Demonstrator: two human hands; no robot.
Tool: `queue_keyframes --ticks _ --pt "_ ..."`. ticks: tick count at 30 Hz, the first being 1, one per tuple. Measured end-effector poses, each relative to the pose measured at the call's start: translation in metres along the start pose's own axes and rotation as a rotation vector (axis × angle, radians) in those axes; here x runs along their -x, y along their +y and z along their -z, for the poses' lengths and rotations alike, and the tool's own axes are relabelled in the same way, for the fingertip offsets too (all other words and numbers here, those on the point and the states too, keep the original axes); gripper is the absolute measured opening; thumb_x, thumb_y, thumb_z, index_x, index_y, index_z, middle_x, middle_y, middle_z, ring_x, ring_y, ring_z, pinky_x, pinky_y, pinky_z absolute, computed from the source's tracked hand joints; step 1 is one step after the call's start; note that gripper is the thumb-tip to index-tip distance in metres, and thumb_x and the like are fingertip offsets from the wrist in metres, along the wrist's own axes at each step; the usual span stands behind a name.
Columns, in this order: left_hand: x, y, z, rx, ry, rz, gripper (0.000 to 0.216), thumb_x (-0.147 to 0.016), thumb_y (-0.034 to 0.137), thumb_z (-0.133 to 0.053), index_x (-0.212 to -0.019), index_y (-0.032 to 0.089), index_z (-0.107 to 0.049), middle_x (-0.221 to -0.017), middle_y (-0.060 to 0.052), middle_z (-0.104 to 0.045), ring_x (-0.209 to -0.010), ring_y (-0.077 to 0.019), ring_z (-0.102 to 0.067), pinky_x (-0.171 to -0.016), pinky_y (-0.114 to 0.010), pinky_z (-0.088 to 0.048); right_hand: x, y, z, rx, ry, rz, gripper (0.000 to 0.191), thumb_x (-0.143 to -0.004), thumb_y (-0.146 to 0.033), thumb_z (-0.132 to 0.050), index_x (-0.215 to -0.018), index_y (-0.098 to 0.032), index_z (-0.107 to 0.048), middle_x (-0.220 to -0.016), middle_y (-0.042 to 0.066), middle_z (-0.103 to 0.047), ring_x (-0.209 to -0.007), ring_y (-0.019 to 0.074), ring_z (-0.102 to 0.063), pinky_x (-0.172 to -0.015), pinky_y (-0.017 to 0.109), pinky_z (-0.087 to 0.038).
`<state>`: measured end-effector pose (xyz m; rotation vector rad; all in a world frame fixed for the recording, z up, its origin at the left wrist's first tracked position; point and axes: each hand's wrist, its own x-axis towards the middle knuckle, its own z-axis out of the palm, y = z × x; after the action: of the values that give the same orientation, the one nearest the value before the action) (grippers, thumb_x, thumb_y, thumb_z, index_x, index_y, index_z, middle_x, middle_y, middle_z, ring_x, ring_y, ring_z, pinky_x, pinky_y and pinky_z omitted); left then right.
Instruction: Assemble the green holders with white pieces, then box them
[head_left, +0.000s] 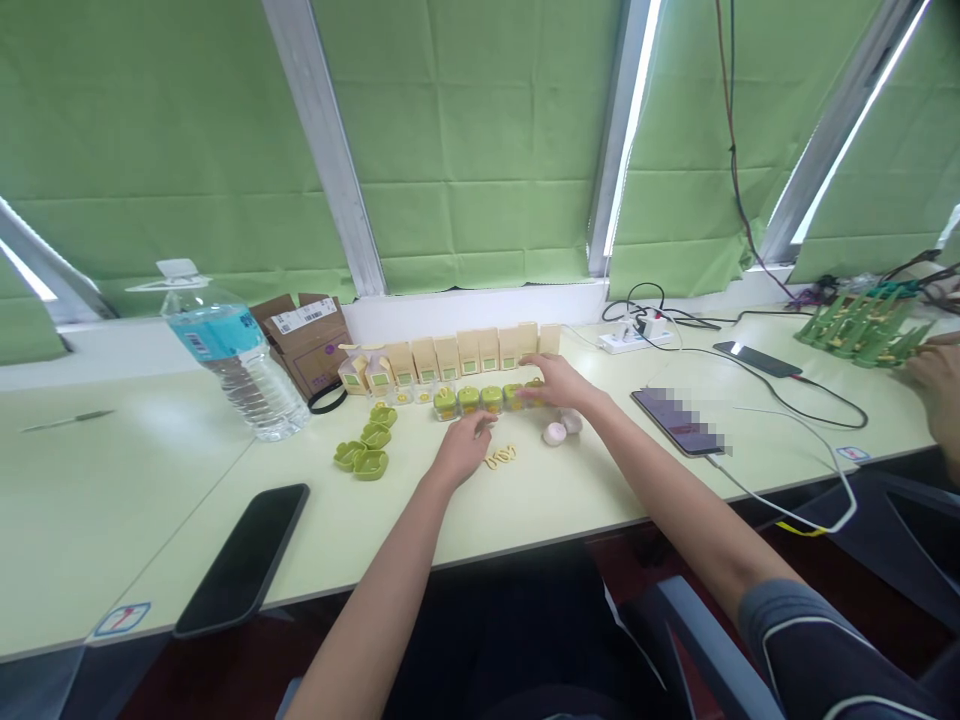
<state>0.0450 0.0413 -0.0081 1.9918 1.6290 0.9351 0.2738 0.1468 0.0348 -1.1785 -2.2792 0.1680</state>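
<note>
Head view: left hand [460, 452] is loosely curled just in front of the green-lidded little boxes [469, 399], right hand [559, 382] is half spread over the right end of that row. Can't tell if either's actually gripping anything. Yellow loops [491, 463] sit right beside the left hand, pink round things [554, 434] just below the right. Beige cartons [469, 352] kinda wall things off behind, but there's decent room on the desk [525, 510] back toward the near edge, under both forearms.
</note>
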Motion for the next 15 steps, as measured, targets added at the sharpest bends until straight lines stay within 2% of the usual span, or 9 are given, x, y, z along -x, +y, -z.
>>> queue_keyframes --ticks 3,7,10,13,15 --pt "-0.001 0.000 0.000 0.042 0.029 -0.009 0.031 -0.087 0.014 -0.050 -0.107 0.022 -0.072 -0.116 -0.006 -0.075 -0.103 -0.0245 -0.068 -0.098 -0.042 -0.050 -0.002 -0.028 0.001 -0.153 0.115 0.123 0.034 -0.093 -0.041 -0.064 -0.120 -0.019 -0.065 -0.122 0.012 -0.068 -0.118 0.0268 -0.061 -0.105 0.043 -0.044" --pt "-0.002 0.001 0.001 0.093 0.082 -0.025 0.026 -0.086 0.014 -0.050 -0.098 0.018 -0.072 -0.107 -0.008 -0.076 -0.094 -0.0244 -0.069 -0.095 -0.042 -0.052 -0.002 -0.075 -0.012 -0.341 0.130 0.234 0.018 -0.096 -0.031 -0.059 -0.106 -0.019 -0.069 -0.112 0.007 -0.072 -0.107 0.0212 -0.065 -0.096 0.035 -0.047" --pt "-0.002 0.002 0.000 0.128 0.078 -0.055 0.027 -0.082 0.014 -0.054 -0.103 0.014 -0.071 -0.103 -0.011 -0.075 -0.091 -0.0256 -0.070 -0.090 -0.041 -0.055 0.003 -0.100 -0.028 -0.407 0.036 0.294 0.015 -0.096 -0.028 -0.058 -0.100 -0.020 -0.070 -0.105 0.006 -0.074 -0.098 0.0190 -0.066 -0.086 0.030 -0.047" --pt "-0.001 0.002 -0.002 0.158 0.038 -0.148 0.043 -0.076 0.012 -0.059 -0.118 0.012 -0.066 -0.119 -0.014 -0.071 -0.108 -0.0282 -0.067 -0.094 -0.040 -0.055 0.013 -0.110 -0.041 -0.389 -0.064 0.295 0.025 -0.101 -0.028 -0.049 -0.092 -0.018 -0.070 -0.093 0.005 -0.073 -0.084 0.0174 -0.064 -0.078 0.028 -0.044" --pt "0.000 0.003 -0.004 0.156 -0.014 -0.185 0.047 -0.074 0.012 -0.059 -0.121 0.012 -0.065 -0.125 -0.015 -0.068 -0.116 -0.0289 -0.064 -0.098 -0.040 -0.053 0.020 -0.109 -0.044 -0.384 -0.103 0.289 0.033 -0.104 -0.028 -0.042 -0.090 -0.018 -0.070 -0.089 0.005 -0.072 -0.079 0.0165 -0.061 -0.075 0.028 -0.042"
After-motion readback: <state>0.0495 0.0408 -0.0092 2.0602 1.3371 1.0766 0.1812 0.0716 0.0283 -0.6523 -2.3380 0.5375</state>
